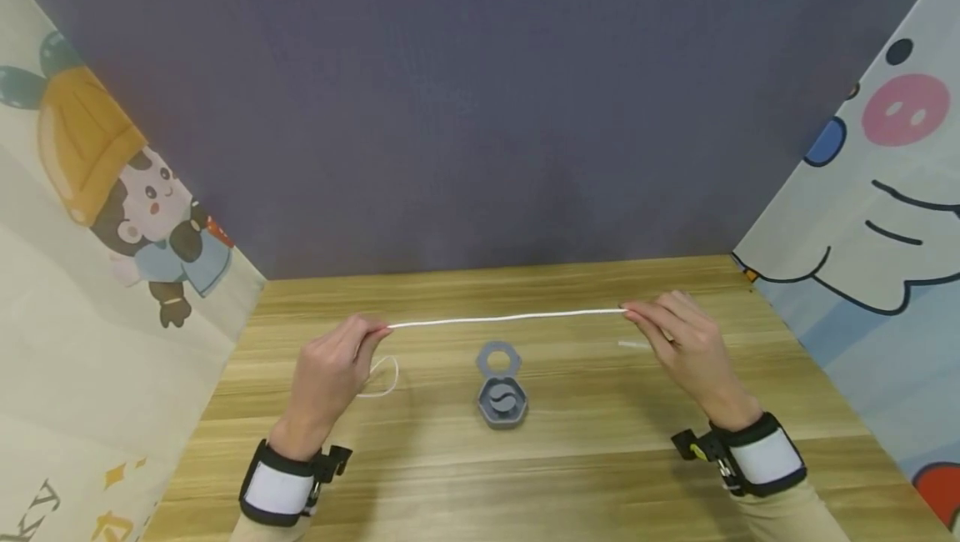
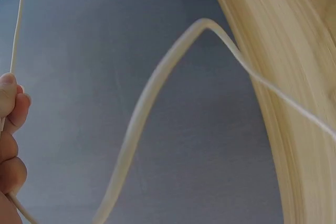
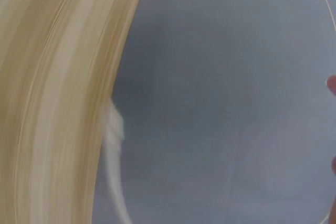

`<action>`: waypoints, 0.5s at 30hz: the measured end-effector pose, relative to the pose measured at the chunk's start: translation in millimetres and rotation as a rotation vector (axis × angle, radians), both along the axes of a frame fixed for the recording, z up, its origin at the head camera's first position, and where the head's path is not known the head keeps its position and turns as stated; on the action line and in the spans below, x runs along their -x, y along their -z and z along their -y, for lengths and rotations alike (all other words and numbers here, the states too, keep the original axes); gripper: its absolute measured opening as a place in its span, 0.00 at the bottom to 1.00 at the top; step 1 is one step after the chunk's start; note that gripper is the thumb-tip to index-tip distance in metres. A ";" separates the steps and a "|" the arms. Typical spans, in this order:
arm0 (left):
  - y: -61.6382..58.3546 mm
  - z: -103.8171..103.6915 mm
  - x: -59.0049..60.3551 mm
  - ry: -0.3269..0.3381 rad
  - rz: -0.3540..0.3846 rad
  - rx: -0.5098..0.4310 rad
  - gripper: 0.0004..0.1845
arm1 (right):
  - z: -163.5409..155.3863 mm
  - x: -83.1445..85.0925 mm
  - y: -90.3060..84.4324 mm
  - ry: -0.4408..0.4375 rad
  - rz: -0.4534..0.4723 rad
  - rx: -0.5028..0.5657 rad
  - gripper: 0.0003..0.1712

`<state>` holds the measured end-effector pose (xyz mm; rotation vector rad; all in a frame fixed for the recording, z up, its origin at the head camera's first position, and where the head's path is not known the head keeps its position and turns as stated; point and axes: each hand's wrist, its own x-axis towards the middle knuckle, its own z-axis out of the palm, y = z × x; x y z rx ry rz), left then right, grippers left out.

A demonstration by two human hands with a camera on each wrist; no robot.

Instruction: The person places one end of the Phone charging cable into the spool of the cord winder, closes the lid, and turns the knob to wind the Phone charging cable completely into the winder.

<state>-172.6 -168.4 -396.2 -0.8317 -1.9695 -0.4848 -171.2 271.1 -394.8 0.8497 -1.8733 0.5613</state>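
A thin white cord (image 1: 510, 318) runs nearly straight above the table between the two hands. My left hand (image 1: 327, 375) pinches it between thumb and fingers on the left. On the other side, my right hand (image 1: 690, 346) pinches it the same way. Slack cord (image 2: 142, 114) bends in a loop beside the left fingers (image 2: 7, 98) in the left wrist view. A loose end (image 3: 114, 150) hangs blurred in the right wrist view, where only fingertips (image 3: 332, 84) show at the edge. Between the hands, farther down, sits a grey hexagonal container (image 1: 502, 419) with an S-shaped piece inside.
A flat grey hexagonal ring (image 1: 514, 358) lies against the container's far side on the wooden table (image 1: 480, 484). A dark grey panel (image 1: 480, 108) rises behind the table. Printed cartoon panels stand at left (image 1: 45, 342) and right (image 1: 862, 217).
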 end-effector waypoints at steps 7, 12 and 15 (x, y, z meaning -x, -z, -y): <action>5.2 5.2 2.5 -0.021 0.027 -0.004 0.20 | -6.2 1.2 3.0 0.009 0.013 -0.004 0.26; 10.3 9.2 3.5 -0.030 0.045 -0.012 0.22 | -14.9 -0.6 7.2 0.043 0.049 -0.019 0.26; 14.0 12.2 4.5 -0.038 0.055 -0.018 0.22 | -22.0 -2.2 10.7 0.063 0.072 -0.011 0.27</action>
